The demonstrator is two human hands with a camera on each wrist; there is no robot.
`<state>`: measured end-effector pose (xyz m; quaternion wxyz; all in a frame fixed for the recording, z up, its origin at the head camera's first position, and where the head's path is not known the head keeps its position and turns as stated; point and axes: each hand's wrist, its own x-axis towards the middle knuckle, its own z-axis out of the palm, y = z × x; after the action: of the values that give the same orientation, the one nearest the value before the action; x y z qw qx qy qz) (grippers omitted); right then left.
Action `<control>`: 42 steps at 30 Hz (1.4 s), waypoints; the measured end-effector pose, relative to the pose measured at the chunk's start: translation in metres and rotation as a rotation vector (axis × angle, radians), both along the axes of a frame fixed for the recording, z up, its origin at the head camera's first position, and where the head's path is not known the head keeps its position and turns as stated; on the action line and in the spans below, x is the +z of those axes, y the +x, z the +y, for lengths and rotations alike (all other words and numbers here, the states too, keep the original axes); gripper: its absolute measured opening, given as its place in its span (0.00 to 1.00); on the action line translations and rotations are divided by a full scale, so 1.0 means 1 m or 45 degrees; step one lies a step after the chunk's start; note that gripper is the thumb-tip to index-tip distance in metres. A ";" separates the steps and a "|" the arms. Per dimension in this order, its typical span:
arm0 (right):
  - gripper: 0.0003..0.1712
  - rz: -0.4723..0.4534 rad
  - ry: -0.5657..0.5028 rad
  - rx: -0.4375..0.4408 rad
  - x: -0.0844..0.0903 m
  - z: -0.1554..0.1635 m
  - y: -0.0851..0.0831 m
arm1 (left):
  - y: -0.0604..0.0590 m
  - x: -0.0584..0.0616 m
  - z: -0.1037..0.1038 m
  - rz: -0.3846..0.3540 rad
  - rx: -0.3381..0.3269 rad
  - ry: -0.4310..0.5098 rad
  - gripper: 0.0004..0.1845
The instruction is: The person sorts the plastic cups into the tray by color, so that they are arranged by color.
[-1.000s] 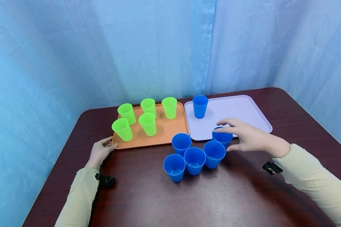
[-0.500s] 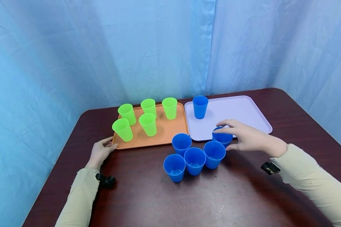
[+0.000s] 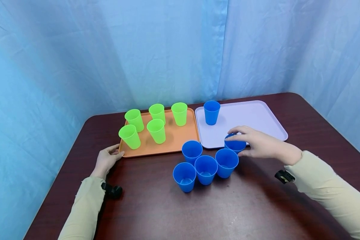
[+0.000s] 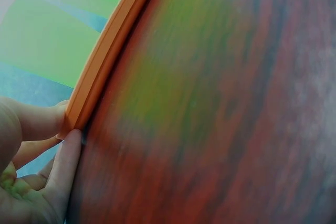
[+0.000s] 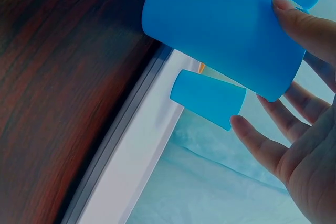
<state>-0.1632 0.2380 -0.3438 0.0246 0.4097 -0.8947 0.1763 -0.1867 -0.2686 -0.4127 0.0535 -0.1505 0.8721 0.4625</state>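
My left hand [image 3: 105,161] pinches the near-left corner of the orange tray [image 3: 174,143], thumb and fingers on its rim [image 4: 100,59]. Several green cups [image 3: 157,131] stand upright on that tray. Over at the right, my right hand [image 3: 258,143] grips a blue cup [image 3: 235,146] near its rim. The right wrist view has the thumb [image 5: 299,22] against this blue cup [image 5: 220,32], with fingers on the far side, partly hidden. It stands upright at the near edge of the lavender tray [image 3: 258,116], touching or close to several other blue cups [image 3: 206,170] on the table.
One blue cup [image 3: 211,113] stands upright at the back left of the lavender tray, also visible as the small blue cup [image 5: 207,98] in the right wrist view. The trays sit side by side on a dark wooden table [image 3: 180,216]. Blue curtains [image 3: 168,50] hang behind.
My right hand has shifted slightly left, its thumb closing in on the blue cup's near side. The left hand, the trays and the cups look unmoved.
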 end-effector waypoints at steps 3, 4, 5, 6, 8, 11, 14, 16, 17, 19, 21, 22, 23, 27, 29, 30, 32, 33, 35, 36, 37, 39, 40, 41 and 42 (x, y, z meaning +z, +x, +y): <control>0.31 0.018 0.007 -0.008 0.000 -0.001 0.000 | 0.000 0.000 0.000 -0.002 0.002 0.008 0.29; 0.31 0.023 0.010 -0.013 0.000 -0.001 0.000 | 0.001 0.000 0.000 0.000 0.000 0.009 0.29; 0.31 0.025 0.011 -0.016 0.001 -0.001 0.000 | 0.001 0.000 0.001 -0.001 0.001 0.012 0.29; 0.32 0.028 0.011 -0.019 0.001 -0.001 0.000 | 0.001 0.000 0.001 -0.002 0.002 0.015 0.29; 0.32 0.028 0.009 -0.028 0.002 -0.001 0.000 | 0.001 0.000 0.001 -0.002 0.003 0.015 0.29; 0.33 0.029 0.009 -0.039 0.004 0.000 0.000 | 0.001 0.001 0.001 -0.003 0.004 0.013 0.29; 0.33 0.023 0.009 -0.058 0.007 0.001 0.001 | 0.001 0.001 0.001 -0.001 0.003 0.005 0.29; 0.33 0.031 0.005 -0.063 0.008 0.002 0.001 | 0.001 0.001 0.001 -0.001 0.003 0.001 0.29; 0.33 0.039 0.004 -0.065 0.008 0.003 0.001 | 0.001 0.001 0.001 -0.001 0.003 0.000 0.29; 0.33 0.062 0.001 -0.063 0.007 0.004 0.001 | 0.001 0.001 0.001 -0.002 0.001 -0.003 0.29; 0.33 0.078 -0.005 -0.067 0.006 0.005 0.001 | 0.001 0.001 0.001 0.000 -0.001 -0.007 0.29; 0.33 0.079 -0.009 -0.073 0.006 0.006 0.000 | 0.001 0.001 0.001 0.000 -0.001 -0.009 0.29; 0.33 0.078 -0.012 -0.080 0.005 0.007 0.000 | 0.001 0.001 0.001 -0.001 -0.001 -0.010 0.29; 0.33 0.071 -0.053 -0.104 0.004 0.009 0.000 | 0.001 0.000 0.001 0.000 0.001 -0.016 0.29; 0.33 0.091 -0.076 -0.099 0.002 0.010 0.001 | 0.001 0.000 0.001 0.001 0.001 -0.015 0.29; 0.33 0.101 -0.089 -0.095 0.002 0.010 0.001 | 0.001 -0.001 0.001 0.002 0.000 -0.013 0.29; 0.33 0.120 -0.103 -0.095 0.001 0.011 0.001 | 0.001 -0.001 0.001 0.002 -0.002 -0.009 0.29; 0.33 0.116 -0.108 -0.104 0.001 0.012 0.001 | 0.001 -0.001 0.001 0.003 0.000 -0.008 0.29; 0.32 0.106 -0.115 -0.129 0.002 0.014 0.000 | 0.001 -0.001 0.001 0.002 0.001 -0.008 0.29; 0.32 0.104 -0.120 -0.143 0.002 0.014 -0.001 | 0.001 -0.001 0.001 0.004 0.002 -0.008 0.29; 0.32 0.107 -0.126 -0.155 0.003 0.015 -0.001 | 0.001 -0.001 0.001 0.004 0.004 -0.008 0.29; 0.32 0.124 -0.139 -0.171 0.004 0.016 -0.003 | 0.001 0.000 0.001 0.006 0.008 -0.007 0.29; 0.32 0.136 -0.145 -0.178 0.004 0.017 -0.003 | 0.001 -0.001 0.001 0.004 0.009 -0.005 0.29; 0.32 0.149 -0.150 -0.186 0.004 0.017 -0.004 | 0.001 0.000 0.002 0.006 0.008 -0.005 0.29; 0.32 0.158 -0.152 -0.196 0.004 0.017 -0.005 | 0.001 0.000 0.002 0.005 0.010 -0.003 0.29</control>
<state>-0.1679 0.2555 -0.3393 0.1176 0.3478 -0.9081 0.2014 -0.1856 -0.2668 -0.4131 0.0499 -0.1531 0.8722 0.4619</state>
